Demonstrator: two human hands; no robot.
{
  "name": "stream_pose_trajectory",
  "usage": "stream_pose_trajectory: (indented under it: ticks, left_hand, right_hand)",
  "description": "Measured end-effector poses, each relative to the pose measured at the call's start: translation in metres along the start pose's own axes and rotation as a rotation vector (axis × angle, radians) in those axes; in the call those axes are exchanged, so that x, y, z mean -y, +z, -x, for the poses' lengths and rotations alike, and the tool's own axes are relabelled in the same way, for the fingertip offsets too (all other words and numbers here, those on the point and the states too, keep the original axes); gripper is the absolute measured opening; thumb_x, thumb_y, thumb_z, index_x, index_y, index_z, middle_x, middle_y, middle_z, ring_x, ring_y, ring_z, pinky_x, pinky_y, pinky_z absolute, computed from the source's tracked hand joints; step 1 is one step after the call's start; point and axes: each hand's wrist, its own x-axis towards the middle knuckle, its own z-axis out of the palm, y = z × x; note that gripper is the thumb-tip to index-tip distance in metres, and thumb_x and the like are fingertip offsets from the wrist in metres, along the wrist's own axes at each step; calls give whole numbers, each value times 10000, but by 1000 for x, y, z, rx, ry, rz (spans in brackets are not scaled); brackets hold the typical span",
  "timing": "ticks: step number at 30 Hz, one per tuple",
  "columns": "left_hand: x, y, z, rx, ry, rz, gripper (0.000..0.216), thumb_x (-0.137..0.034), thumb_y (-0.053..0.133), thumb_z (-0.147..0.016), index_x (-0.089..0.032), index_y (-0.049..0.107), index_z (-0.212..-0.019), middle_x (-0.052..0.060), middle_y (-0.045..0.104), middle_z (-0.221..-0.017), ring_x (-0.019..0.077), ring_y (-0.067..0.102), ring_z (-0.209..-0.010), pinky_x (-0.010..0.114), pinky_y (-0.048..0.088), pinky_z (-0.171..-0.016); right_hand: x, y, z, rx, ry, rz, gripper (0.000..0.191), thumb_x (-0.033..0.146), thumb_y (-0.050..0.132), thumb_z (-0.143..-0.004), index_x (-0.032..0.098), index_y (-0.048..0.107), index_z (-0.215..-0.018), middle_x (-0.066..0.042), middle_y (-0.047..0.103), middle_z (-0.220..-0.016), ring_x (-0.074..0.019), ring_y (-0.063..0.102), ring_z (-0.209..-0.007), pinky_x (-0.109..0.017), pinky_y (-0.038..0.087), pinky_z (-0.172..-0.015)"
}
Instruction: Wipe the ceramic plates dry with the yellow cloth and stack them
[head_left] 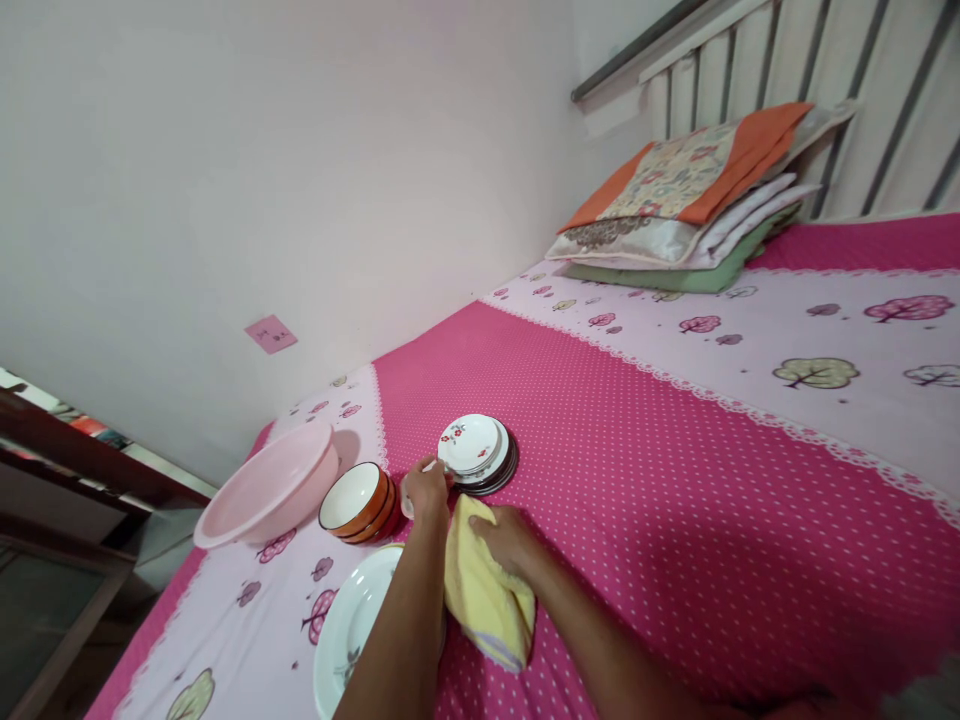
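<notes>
Right hand [504, 540] is clamped on a yellow cloth [484, 590], with the thumb on top near the upper end. The cloth hangs in soft folds below the fingers, over the pink dotted part of the bed [600, 430]. Left hand [426, 487] is just beside it, with bent fingers around a small pale thing [406, 497]. Most of that thing is hidden, so one cannot tell what it is, or if the fingers are shut tight on it. The two hands are near each other but apart.

Just past the left hand sits a pile of small plates [478, 453]. The top plate is white with red flowers, and dark rims show lower down. Left of the hand is a stack of bowls [358, 502], orange outside and white inside. Next to them, close to the bed's left edge and its far left corner, is a big pink basin [262, 490]. A large white plate [358, 605] lies nearer, partly behind the left arm.

At the far right of the bed, by the wall [337, 180] and the rails at the bed's end [750, 80], pillows and folded covers [675, 200] lie in a heap. A pink paper [271, 334] is stuck on the wall above the basin.
</notes>
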Motion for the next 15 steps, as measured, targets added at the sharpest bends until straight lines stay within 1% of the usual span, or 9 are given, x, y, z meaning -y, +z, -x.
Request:
stream_pose_trajectory:
  ticks: [2,4,6,8,10,12,13,15]
  left_hand:
    - [-2,-14,9,22,45,48,282,-345,674,-960,-155,646,-1166,26,679,-946,132,636,-717,285,557,-631]
    - [-3,-35,22,59,114,113,343,-351,750,-869,-134,666,-1122,-16,639,-779,98,566,-590,239,474,-548]
    - [-3,-65,37,85,183,170,470,-397,836,-718,-120,700,-1072,-31,621,-710,82,525,-552,225,416,-522]
    - [-1,-101,51,71,228,200,566,-458,878,-599,-118,730,-1026,-33,619,-685,79,502,-551,222,391,-517]
    - [3,-140,63,14,248,207,590,-492,893,-545,-125,741,-982,-33,617,-669,87,502,-559,225,379,-513]
    - [10,-179,71,-79,250,194,579,-498,904,-518,-135,739,-939,-31,623,-679,93,511,-570,228,383,-521]
    - [15,-197,73,-130,245,162,587,-507,904,-512,-133,740,-933,-21,634,-689,106,521,-576,241,390,-523]
    - [27,-227,76,-241,242,-20,604,-590,867,-509,-146,735,-898,-2,656,-710,140,538,-581,276,402,-522]
  right_hand:
    - [-4,1,-3,-3,-2,7,303,446,659,-907,194,801,-996,-83,817,-943,-264,747,-894,-284,497,-718]
    - [-8,2,-4,6,-5,12,319,460,648,-911,198,797,-1016,-82,819,-940,-256,749,-893,-280,501,-726]
    - [-11,2,-5,20,-6,15,340,471,630,-923,196,789,-1045,-86,820,-951,-249,751,-903,-279,508,-736]
    - [-14,2,-6,30,-4,20,369,485,616,-935,187,772,-1088,-99,818,-982,-242,751,-920,-291,518,-765]
    - [-16,1,-7,36,-2,27,408,506,612,-941,172,750,-1131,-116,812,-1013,-235,749,-930,-317,530,-805]
    - [-18,0,-8,39,-1,34,447,528,612,-940,158,739,-1157,-123,807,-1024,-236,749,-933,-344,537,-836]
    - [-18,0,-9,41,-2,36,461,537,614,-937,152,739,-1157,-123,806,-1018,-241,750,-933,-352,539,-842]
    - [-19,-1,-9,43,-5,42,465,543,613,-936,149,743,-1147,-120,807,-1000,-246,751,-930,-354,540,-841]
